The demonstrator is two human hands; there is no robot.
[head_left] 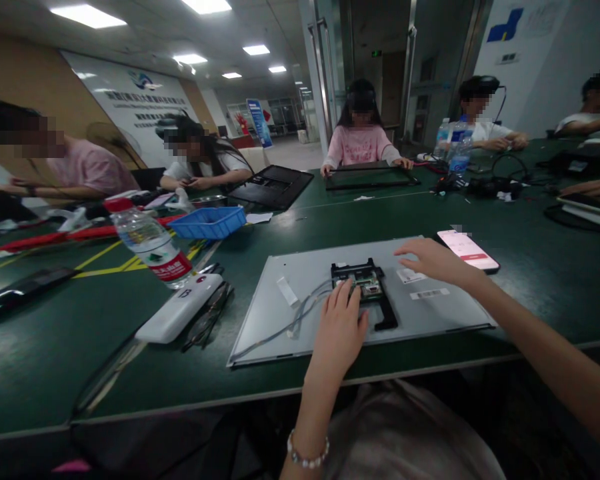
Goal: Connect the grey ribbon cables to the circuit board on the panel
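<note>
A flat silver-grey display panel [310, 267] lies on the green table in front of me. On its middle sits a black plastic bracket [387, 310] with a green circuit board [371, 287] in it. Thin grey cables [280, 328] run from the bracket toward the panel's near left corner. My left hand [340, 320] rests with its fingers stretched over the bracket's left side, at the cable ends; its fingertips partly cover that spot. My right hand [425, 259] hovers low above the panel, right of the bracket, fingers extended and holding nothing. White labels [430, 294] lie beneath it.
Left of the panel are a white power bank [183, 310], folded glasses [210, 317], a water bottle [153, 247] and a blue tray [210, 223]. A lit phone [467, 250] lies behind my right hand. Across the table, a person holds a black frame [370, 177]; other people sit around.
</note>
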